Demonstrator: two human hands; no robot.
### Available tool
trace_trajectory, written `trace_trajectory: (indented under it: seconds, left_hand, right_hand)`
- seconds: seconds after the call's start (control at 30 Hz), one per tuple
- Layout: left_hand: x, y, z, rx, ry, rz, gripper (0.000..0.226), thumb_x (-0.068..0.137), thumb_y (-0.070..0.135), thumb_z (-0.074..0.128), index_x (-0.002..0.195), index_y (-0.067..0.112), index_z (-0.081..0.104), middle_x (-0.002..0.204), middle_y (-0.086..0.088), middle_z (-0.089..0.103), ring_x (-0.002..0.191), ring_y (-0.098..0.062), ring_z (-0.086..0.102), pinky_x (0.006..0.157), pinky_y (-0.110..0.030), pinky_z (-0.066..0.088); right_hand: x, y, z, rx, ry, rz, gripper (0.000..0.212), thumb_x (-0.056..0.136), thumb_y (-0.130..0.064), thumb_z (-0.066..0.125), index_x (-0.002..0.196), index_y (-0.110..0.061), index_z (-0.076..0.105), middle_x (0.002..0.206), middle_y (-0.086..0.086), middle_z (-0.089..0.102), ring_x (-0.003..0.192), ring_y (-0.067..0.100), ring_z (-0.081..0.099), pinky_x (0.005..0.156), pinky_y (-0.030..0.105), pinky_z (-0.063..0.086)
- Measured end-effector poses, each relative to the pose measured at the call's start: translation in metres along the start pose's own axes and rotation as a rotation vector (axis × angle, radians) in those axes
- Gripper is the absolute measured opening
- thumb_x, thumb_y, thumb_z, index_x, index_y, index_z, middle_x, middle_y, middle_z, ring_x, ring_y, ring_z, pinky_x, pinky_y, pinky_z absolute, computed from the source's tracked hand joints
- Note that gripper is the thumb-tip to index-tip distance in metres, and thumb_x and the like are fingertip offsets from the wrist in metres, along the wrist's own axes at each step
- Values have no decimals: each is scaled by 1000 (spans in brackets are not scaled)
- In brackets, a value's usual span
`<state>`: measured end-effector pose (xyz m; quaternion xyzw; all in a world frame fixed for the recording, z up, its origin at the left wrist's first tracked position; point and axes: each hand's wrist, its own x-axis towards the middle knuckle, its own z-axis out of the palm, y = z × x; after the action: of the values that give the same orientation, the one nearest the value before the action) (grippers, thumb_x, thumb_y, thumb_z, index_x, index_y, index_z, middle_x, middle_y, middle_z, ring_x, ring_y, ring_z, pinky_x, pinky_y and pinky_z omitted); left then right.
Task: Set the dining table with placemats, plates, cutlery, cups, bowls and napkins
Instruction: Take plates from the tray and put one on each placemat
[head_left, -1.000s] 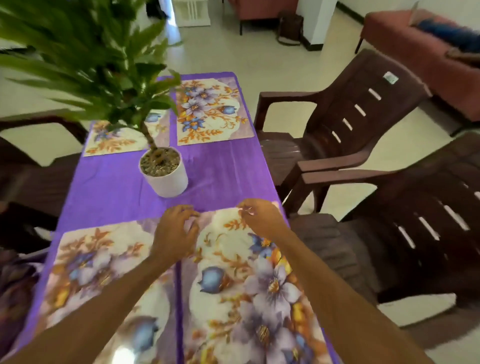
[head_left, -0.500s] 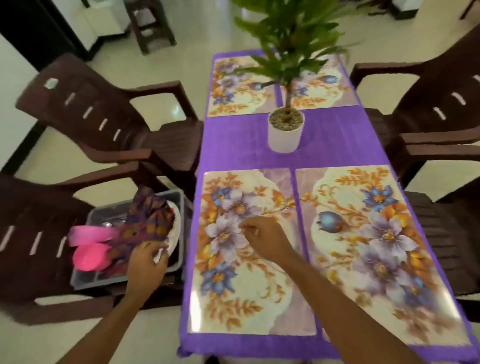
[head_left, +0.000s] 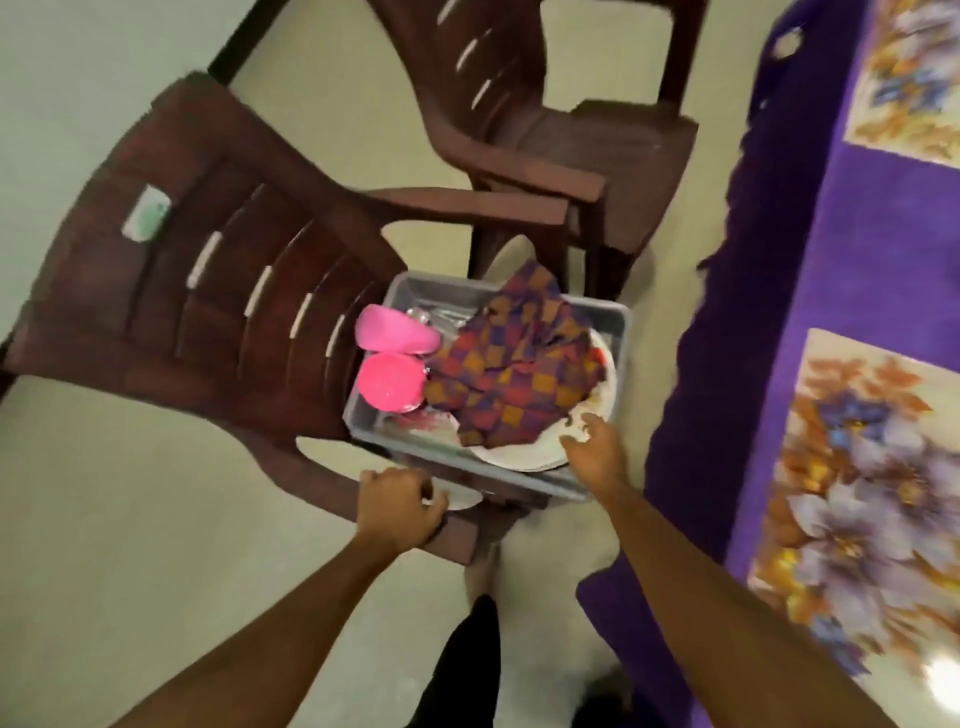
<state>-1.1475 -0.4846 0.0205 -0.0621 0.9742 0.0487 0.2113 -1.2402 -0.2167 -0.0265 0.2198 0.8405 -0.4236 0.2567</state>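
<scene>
plate (head_left: 524, 458) face-up in grey tub (head_left: 621, 332)

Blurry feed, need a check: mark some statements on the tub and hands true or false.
The grey tub sits on a brown chair. True.
The pink cups lie outside the tub. False: they lie in it.
The right hand is at the white plate rim. True.
The checked napkins lie under the plate. False: they lie on it.
The left hand hangs free. False: it grips the chair's arm.
</scene>
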Motion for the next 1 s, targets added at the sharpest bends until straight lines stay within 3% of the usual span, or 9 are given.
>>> trace_trajectory:
  seconds: [0.17, 0.3, 0.47, 0.6, 0.77, 1.0]
  left_hand:
    - [19, 6, 14, -109, -79, -43, 44, 81, 62, 46, 72, 22, 63, 72, 5, 66, 74, -17, 61, 66, -28, 43]
    - [20, 6, 16, -126, -61, -61, 39, 83, 56, 47, 67, 21, 57, 66, 5, 60, 69, -18, 57, 58, -28, 40]
    - [19, 7, 15, -100, -55, -32, 38, 86, 54, 44, 69, 23, 57, 66, 6, 59, 66, -16, 53, 56, -27, 35]
    - [19, 6, 18, -101, -43, -27, 39, 85, 55, 40, 70, 24, 58, 65, 7, 59, 65, -13, 53, 55, -26, 34]
    - [19, 7, 17, -106, -17, -8, 36, 86, 55, 39, 73, 27, 59, 67, 9, 61, 65, -11, 53, 55, -23, 32]
    - [19, 8, 16, -106, -17, -12, 34, 89, 54, 43, 80, 28, 64, 67, 12, 59, 65, -9, 52, 52, -21, 27]
  right_hand:
    - [25, -1, 7, -19, 238, 134, 40, 88, -11, 66, 127, -10, 60, 129, 18, 56, 114, 39, 58, 94, 42, 49]
    - [32, -4, 8, 23, 320, 190, 40, 89, -11, 68, 125, -9, 51, 123, 15, 62, 111, 35, 60, 90, 42, 50]
    - [29, 4, 19, 58, 363, 240, 34, 85, -19, 75, 113, -10, 57, 113, 13, 67, 104, 35, 64, 89, 44, 53]
    - [28, 0, 26, 96, 442, 293, 31, 86, -24, 75, 113, -14, 62, 115, 11, 69, 104, 34, 65, 89, 43, 53]
    - [27, -4, 32, 189, 440, 358, 28, 88, -28, 74, 113, -18, 66, 118, 7, 68, 104, 31, 65, 83, 37, 50]
    - [43, -45, 53, 342, 312, 377, 29, 91, -32, 70, 110, -10, 71, 107, 8, 72, 94, 30, 68, 72, 31, 50]
